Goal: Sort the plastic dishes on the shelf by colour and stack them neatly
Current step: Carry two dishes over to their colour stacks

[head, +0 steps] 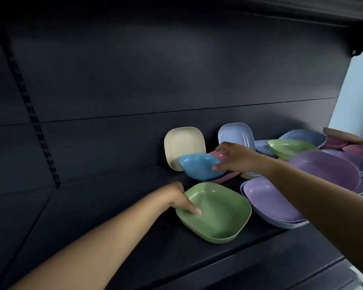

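Dark shelf (134,237), dishes mostly unsorted, sorting barely begun
Left hand (179,200) grip pinches green dish (218,214) rim at front; right hand (235,156) grip holds blue dish (197,166); lilac stack (268,201) formed, rest mixed behind

2 arms show, both bare from the fingers back to the frame edge, with no sleeve, cuff, watch, band or glove on either. The left hand (177,200) has a slim wrist behind its fingers and a long forearm running back from it; its thumb nail is short and plain. The right hand (235,156) is likewise bare, its knuckles rounded, its forearm broad where it meets the frame edge. No ring shows on any finger. Nothing worn can be seen.
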Motion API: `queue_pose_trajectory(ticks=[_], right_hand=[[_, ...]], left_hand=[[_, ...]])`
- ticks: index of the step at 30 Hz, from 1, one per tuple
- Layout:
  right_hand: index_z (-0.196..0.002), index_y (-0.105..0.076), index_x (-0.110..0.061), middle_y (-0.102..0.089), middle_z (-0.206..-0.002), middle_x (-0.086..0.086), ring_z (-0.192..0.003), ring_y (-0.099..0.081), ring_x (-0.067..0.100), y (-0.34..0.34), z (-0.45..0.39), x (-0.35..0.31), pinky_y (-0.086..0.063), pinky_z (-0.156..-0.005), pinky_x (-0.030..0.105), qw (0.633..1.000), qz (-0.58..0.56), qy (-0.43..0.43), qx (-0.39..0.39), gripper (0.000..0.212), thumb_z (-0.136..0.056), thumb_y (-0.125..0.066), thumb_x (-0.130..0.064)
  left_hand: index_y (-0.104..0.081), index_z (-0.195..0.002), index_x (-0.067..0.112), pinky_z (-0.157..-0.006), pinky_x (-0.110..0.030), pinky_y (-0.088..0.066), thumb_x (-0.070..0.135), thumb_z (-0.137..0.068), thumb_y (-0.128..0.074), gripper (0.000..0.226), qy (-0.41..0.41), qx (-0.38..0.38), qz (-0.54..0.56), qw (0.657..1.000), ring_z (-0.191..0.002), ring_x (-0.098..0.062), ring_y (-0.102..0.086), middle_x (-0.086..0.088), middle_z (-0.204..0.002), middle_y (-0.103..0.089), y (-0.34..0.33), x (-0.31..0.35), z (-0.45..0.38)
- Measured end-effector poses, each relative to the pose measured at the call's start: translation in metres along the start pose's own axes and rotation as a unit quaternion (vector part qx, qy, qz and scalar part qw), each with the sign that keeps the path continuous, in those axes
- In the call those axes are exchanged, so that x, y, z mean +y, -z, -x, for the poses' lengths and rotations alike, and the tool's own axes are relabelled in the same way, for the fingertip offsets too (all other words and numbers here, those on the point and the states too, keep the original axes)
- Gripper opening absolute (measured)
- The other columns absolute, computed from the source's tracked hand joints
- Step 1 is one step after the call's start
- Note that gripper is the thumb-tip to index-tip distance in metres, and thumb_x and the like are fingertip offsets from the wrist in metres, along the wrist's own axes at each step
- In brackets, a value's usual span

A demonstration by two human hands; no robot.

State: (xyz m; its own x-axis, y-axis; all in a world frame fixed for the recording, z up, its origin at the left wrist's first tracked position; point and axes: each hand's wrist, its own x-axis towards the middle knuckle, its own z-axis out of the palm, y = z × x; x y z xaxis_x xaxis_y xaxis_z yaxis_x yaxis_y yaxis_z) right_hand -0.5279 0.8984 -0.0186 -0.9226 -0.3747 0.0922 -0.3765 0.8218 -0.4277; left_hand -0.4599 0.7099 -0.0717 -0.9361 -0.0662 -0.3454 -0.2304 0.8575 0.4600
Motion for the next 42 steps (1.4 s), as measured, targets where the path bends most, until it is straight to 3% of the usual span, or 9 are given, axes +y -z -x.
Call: queue_pose_trajectory(ticks=[6, 11, 17, 21, 25, 27, 29, 33, 42], right_hand=[[-0.108, -0.061, -0.018, -0.064, -0.098, -0.005, -0.092, -0.060, 0.015, -0.017, -0.049, 0.009, -0.046, -0.080, 0.027, 0.995, 0.003, -0.048, -0.084, 0.054, -0.069, -0.076, -0.051], [-0.104, -0.066, -0.017, -0.069, -0.093, 0.000, -0.087, -0.065, 0.019, -0.024, -0.070, 0.009, -0.052, -0.082, 0.032, 0.991, 0.028, -0.079, -0.107, 0.077, -0.043, -0.081, -0.061], [-0.108, -0.064, -0.011, -0.070, -0.101, 0.005, -0.094, -0.065, 0.023, -0.042, -0.091, 0.019, -0.051, -0.092, 0.037, 0.984, -0.053, -0.114, -0.124, 0.105, -0.016, -0.079, -0.060], [-0.105, -0.064, -0.002, -0.068, -0.103, 0.015, -0.092, -0.062, 0.028, -0.040, -0.086, 0.011, -0.048, -0.077, 0.034, 0.958, -0.201, -0.167, -0.114, 0.069, -0.047, -0.092, -0.027], [-0.082, -0.059, -0.003, -0.048, -0.067, 0.008, -0.056, -0.039, 0.017, -0.028, -0.080, -0.008, -0.033, -0.051, 0.025, 0.941, -0.284, -0.157, -0.092, 0.024, -0.070, -0.080, -0.003], [-0.089, -0.060, -0.003, -0.049, -0.067, 0.006, -0.056, -0.042, 0.015, -0.026, -0.076, -0.023, -0.035, -0.050, 0.024, 0.929, -0.341, -0.122, -0.069, 0.024, -0.073, -0.077, 0.000], [-0.106, -0.060, -0.003, -0.063, -0.088, 0.009, -0.078, -0.059, 0.022, -0.028, -0.070, -0.043, -0.053, -0.070, 0.031, 0.908, -0.405, -0.090, -0.050, 0.036, -0.073, -0.076, 0.002], [-0.114, -0.060, -0.010, -0.064, -0.119, 0.013, -0.114, -0.058, 0.029, -0.037, -0.054, -0.094, -0.043, -0.104, 0.048, 0.897, -0.437, -0.047, -0.049, 0.044, -0.073, -0.077, -0.003], [-0.114, -0.058, 0.000, -0.066, -0.100, 0.008, -0.085, -0.063, 0.017, -0.076, 0.021, -0.266, -0.048, -0.078, 0.031, 0.885, -0.461, 0.015, -0.061, 0.039, -0.079, -0.073, -0.005]], left_hand=[[-0.071, -0.090, 0.009, -0.066, -0.023, -0.038, 0.033, -0.067, -0.083, 0.035, 0.009, -0.021, 0.000, 1.000, -0.077, -0.014, -0.053, 0.002, -0.079, -0.063, 0.014, -0.014, -0.005], [-0.073, -0.096, 0.003, -0.073, -0.024, -0.040, 0.030, -0.067, -0.083, 0.040, 0.020, -0.024, 0.010, 0.999, -0.080, -0.014, -0.055, 0.000, -0.085, -0.064, 0.027, -0.038, -0.003], [-0.067, -0.082, 0.012, -0.081, -0.026, -0.050, 0.015, -0.075, -0.078, 0.014, 0.068, -0.022, 0.127, 0.989, -0.083, -0.013, -0.063, 0.002, -0.079, -0.067, 0.048, -0.073, 0.007], [-0.065, -0.096, 0.009, -0.082, -0.029, -0.051, 0.009, -0.079, -0.073, 0.018, 0.092, -0.003, 0.203, 0.975, -0.088, -0.018, -0.065, -0.006, -0.094, -0.069, 0.058, -0.099, 0.019], [-0.060, -0.098, 0.006, -0.084, -0.033, -0.050, 0.005, -0.079, -0.072, 0.022, 0.106, 0.051, 0.285, 0.951, -0.090, -0.022, -0.062, -0.010, -0.094, -0.067, 0.059, -0.130, 0.035], [-0.058, -0.101, 0.002, -0.083, -0.035, -0.053, 0.005, -0.078, -0.073, 0.027, 0.106, 0.086, 0.353, 0.926, -0.088, -0.023, -0.064, -0.012, -0.094, -0.068, 0.060, -0.145, 0.047], [-0.058, -0.106, 0.000, -0.076, -0.032, -0.057, 0.006, -0.078, -0.074, 0.032, 0.099, 0.135, 0.405, 0.899, -0.090, -0.023, -0.067, -0.013, -0.102, -0.069, 0.064, -0.157, 0.062], [-0.061, -0.093, 0.004, -0.062, -0.025, -0.058, 0.002, -0.079, -0.072, 0.018, 0.082, 0.218, 0.442, 0.867, -0.082, -0.017, -0.067, -0.007, -0.095, -0.070, 0.075, -0.181, 0.108], [-0.059, -0.091, 0.005, -0.070, -0.030, -0.053, -0.001, -0.083, -0.067, 0.013, 0.084, 0.326, 0.472, 0.815, -0.084, -0.020, -0.065, -0.008, -0.094, -0.068, 0.108, -0.305, 0.244]])
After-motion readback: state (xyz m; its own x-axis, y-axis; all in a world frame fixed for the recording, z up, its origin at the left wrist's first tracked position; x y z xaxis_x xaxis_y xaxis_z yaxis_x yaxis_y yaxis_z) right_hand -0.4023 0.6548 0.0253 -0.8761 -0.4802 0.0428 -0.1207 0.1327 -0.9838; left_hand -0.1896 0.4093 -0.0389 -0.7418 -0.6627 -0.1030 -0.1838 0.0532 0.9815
